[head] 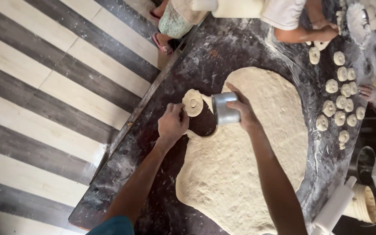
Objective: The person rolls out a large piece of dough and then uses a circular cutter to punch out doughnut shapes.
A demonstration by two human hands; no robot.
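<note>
Metal formed the round cutter (224,109), which our right hand (243,109) grasped at the left edge of the rolled dough sheet (249,152). Just left of the cutter, our left hand (172,123) pinched a cut dough ring (193,102) above the floured dark table (153,174). Right of the sheet lay more rings (342,100) and a rolling pin (334,209).

Bare dark counter (153,143) is left open at 9 o'clock of the dough sheet (257,152). At 3 o'clock passage is blocked by cut rings (342,106); at 5 o'clock, by a rolling pin (334,211); at 12 o'clock, by another person's arm (305,32).
</note>
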